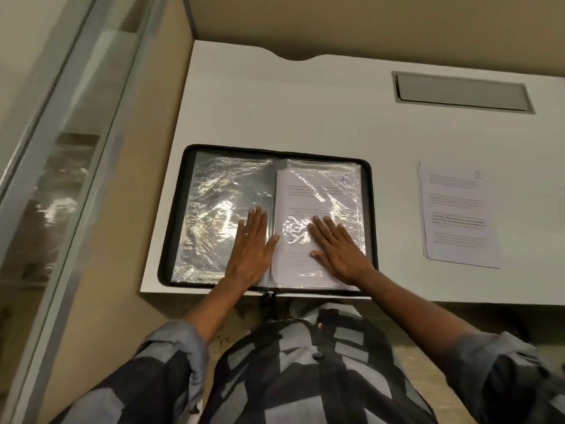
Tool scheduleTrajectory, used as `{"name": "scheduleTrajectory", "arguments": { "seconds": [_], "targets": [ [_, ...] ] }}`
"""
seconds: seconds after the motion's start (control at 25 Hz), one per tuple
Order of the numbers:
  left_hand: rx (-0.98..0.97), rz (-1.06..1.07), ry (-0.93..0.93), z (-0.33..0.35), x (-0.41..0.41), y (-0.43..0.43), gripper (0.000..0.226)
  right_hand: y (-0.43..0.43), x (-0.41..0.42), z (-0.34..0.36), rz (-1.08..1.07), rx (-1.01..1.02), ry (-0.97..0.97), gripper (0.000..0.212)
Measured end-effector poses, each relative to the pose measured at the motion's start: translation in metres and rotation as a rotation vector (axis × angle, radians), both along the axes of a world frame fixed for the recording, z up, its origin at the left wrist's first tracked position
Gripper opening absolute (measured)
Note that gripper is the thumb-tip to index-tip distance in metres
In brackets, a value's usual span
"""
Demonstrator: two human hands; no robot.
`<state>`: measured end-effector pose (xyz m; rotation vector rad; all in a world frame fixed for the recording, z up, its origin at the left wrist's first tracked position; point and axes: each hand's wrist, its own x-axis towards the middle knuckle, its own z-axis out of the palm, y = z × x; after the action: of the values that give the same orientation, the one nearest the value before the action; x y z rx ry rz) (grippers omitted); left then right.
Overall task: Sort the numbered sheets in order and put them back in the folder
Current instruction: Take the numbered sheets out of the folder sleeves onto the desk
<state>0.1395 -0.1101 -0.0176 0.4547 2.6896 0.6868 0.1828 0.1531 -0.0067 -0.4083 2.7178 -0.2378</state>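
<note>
A black zip folder (180, 215) lies open at the front edge of the white desk, showing clear plastic sleeves. The left sleeve (214, 191) looks empty and glossy. In the right sleeve sits a printed sheet (318, 191) marked with a handwritten 6 at its top right. My left hand (252, 249) rests flat on the left sleeve beside the spine, fingers spread. My right hand (336, 249) lies flat on the sheet in the right sleeve. A small stack of loose sheets (458, 215), the top one marked 2, lies on the desk to the right of the folder.
The white desk (305, 111) has a grey cable-tray lid (461, 93) at the back right and a curved cut-out at the back edge. A beige partition and a glass panel (61, 166) stand on the left. The folder's zip pull hangs over the front edge.
</note>
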Motion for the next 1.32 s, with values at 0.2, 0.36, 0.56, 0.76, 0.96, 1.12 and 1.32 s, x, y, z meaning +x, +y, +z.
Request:
{"name": "scheduleTrajectory", "arguments": {
  "seconds": [0.2, 0.36, 0.56, 0.76, 0.96, 1.12, 1.32],
  "targets": [
    [0.009, -0.116, 0.134, 0.003, -0.054, 0.052, 0.067, 0.053, 0.003, 0.001, -0.149, 0.025, 0.038, 0.07],
    [0.041, -0.135, 0.156, 0.011, -0.088, 0.085, 0.066, 0.069, -0.011, 0.002, -0.167, 0.018, 0.076, 0.072],
    [0.057, -0.148, 0.252, 0.019, -0.1, 0.092, 0.065, 0.041, -0.044, 0.003, -0.081, -0.053, 0.145, 0.075],
    [0.033, -0.172, 0.264, 0.025, -0.113, 0.065, 0.066, -0.001, -0.062, -0.008, 0.271, -0.085, 0.158, 0.078],
    [-0.043, -0.264, 0.3, 0.024, -0.123, 0.052, 0.065, -0.002, -0.074, -0.014, 0.365, -0.107, 0.133, 0.075],
    [-0.075, -0.271, 0.305, 0.017, -0.13, 0.05, 0.064, 0.016, -0.073, -0.016, 0.341, -0.112, 0.095, 0.076],
    [-0.101, -0.262, 0.272, 0.006, -0.139, 0.05, 0.065, 0.045, -0.072, -0.015, 0.26, -0.08, 0.073, 0.076]
  ]
}}
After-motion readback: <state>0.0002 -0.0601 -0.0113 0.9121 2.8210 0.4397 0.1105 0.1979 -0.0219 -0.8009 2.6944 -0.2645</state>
